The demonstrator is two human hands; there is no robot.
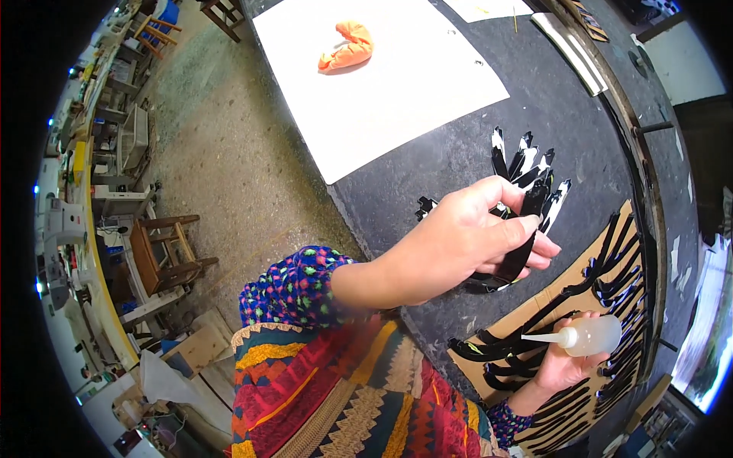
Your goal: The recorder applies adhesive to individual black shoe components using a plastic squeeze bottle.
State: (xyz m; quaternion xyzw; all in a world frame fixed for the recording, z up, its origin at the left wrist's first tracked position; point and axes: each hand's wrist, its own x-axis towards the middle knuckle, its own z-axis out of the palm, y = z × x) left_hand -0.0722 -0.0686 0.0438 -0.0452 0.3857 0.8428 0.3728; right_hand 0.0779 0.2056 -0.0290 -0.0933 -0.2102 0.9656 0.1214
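Left hand [477, 235] pinches a black strip [537, 200], apparently slanting away; right hand [563, 371] grips a bottle [597, 336], nozzle [545, 337] leftward.

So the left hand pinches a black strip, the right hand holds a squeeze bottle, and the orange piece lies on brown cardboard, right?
Not quite: the head view shows the orange piece lying on the white sheet. The black strip and squeeze bottle are as you say.
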